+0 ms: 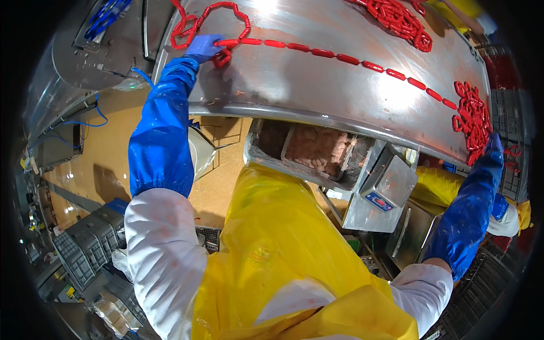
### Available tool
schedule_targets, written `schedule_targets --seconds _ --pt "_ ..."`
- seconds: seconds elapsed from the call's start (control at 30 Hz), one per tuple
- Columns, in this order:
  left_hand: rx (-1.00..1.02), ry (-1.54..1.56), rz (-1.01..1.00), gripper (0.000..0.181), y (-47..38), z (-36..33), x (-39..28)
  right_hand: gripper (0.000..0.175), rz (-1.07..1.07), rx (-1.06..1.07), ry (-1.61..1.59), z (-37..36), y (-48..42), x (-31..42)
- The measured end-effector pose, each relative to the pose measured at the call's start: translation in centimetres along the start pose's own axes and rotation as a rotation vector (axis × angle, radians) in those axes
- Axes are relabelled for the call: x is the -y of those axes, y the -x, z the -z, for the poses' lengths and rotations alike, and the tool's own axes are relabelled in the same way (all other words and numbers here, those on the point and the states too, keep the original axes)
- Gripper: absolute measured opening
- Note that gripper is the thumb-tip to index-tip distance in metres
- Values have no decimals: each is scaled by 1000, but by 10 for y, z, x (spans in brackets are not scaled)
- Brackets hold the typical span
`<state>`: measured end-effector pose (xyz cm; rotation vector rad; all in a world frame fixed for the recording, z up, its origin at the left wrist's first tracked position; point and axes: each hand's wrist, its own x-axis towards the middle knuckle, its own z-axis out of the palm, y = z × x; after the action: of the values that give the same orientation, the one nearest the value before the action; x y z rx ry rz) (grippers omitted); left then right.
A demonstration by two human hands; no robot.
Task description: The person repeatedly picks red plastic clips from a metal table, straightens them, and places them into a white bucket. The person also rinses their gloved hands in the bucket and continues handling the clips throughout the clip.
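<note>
A chain of red linked sausages [323,53] runs slantwise over the stainless steel table [297,85]. My left hand [204,46], in a purple glove, grips its left end, where a short length of links dangles from the fingers. Loose loops of the same links [223,5] lie just beyond that hand. On the right, the chain runs into a heaped pile of red sausages [471,114]. My right hand [494,145] is at the near right side of this pile, against the table's edge; its fingers are too unclear to show any hold.
Another sausage heap [393,19] lies farther back. Below the table edge sit a tub of pinkish ground meat [316,148] and a digital scale [390,182]. A metal machine [85,59] stands at left, grey crates [91,238] behind. Co-workers [505,216] are at right and far right.
</note>
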<state>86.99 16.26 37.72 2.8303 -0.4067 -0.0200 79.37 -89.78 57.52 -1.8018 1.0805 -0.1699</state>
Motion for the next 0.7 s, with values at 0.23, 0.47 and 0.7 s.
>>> schedule_targets --seconds 0.23,0.47,0.7 --pt "347 116 87 40 6 -15 -50 43 175 162 150 -196 58 59" --pt "768 1206 72 37 -5 -107 -214 33 492 925 38 -489 355 -79" --pt "520 1222 498 45 46 -136 -254 34 -122 1020 -122 -517 435 -167"
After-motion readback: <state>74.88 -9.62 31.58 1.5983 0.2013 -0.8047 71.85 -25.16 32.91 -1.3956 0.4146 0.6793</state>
